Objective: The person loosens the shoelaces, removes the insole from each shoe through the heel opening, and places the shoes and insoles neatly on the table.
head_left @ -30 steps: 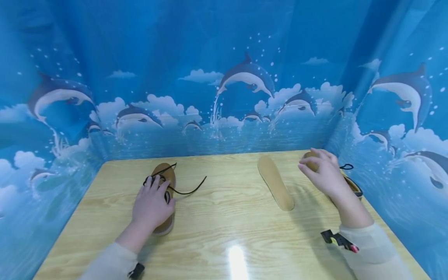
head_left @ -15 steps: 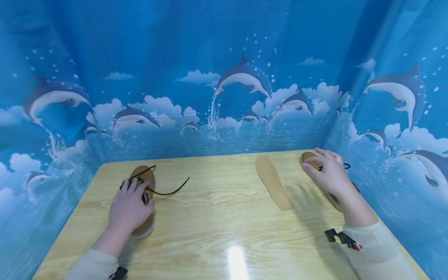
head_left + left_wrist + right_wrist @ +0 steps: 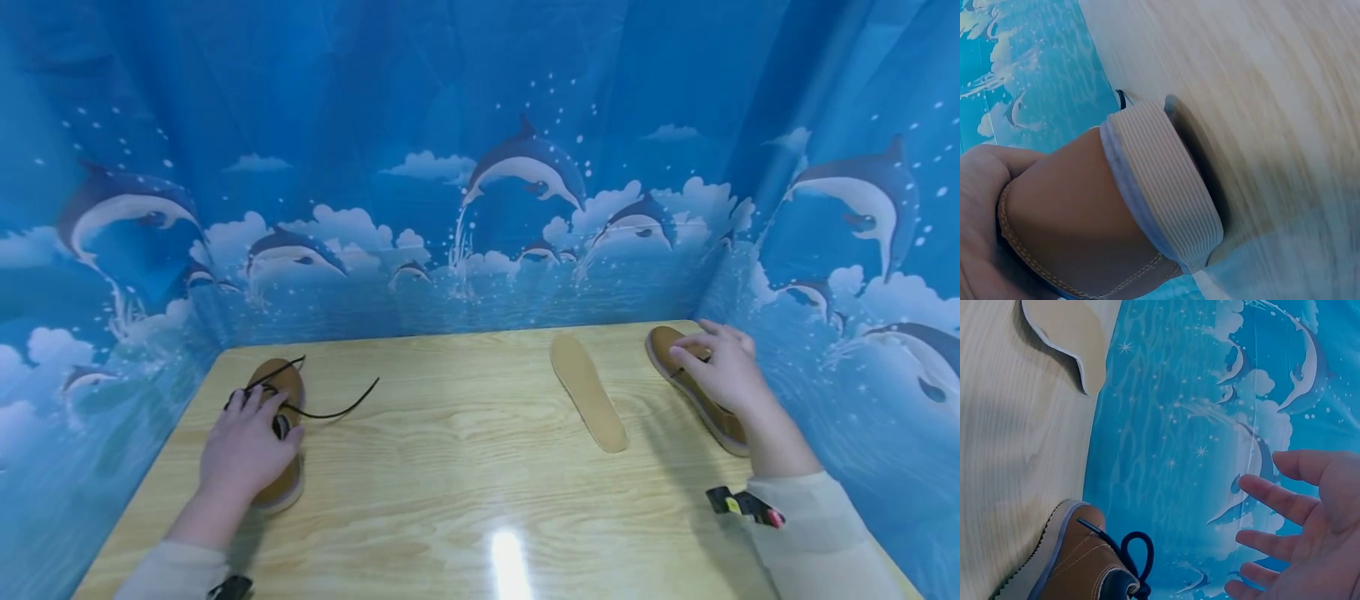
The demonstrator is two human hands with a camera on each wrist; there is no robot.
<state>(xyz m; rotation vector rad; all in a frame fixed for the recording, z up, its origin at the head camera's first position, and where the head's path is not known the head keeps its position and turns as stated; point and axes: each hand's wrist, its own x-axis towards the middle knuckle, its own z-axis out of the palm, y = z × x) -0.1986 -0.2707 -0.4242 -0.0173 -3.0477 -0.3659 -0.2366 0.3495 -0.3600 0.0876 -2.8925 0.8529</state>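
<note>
At the table's left side, my left hand (image 3: 247,446) grips a brown lace-up shoe (image 3: 279,493) around its opening; black laces (image 3: 337,414) trail loose to the right. The left wrist view has the shoe's heel (image 3: 1079,206) and pale ribbed sole (image 3: 1166,187) close up, with part of the hand (image 3: 982,219) at the left edge. On the far right, my right hand (image 3: 723,367) hovers above a second brown shoe (image 3: 665,343), covering its laces in the head view. The right wrist view shows those fingers spread and apart from this shoe (image 3: 1079,556), whose lace is looped.
A tan insole (image 3: 588,392) lies on the wooden table (image 3: 465,467), left of the right-hand shoe. Blue dolphin-print curtains (image 3: 390,167) stand along the table's back and both sides. The right shoe sits near the right table edge.
My left hand has slid its shoe leftward, laces trailing. The right shoe has turned to lie sole down on the table, and my right hand has shifted slightly right, off it.
</note>
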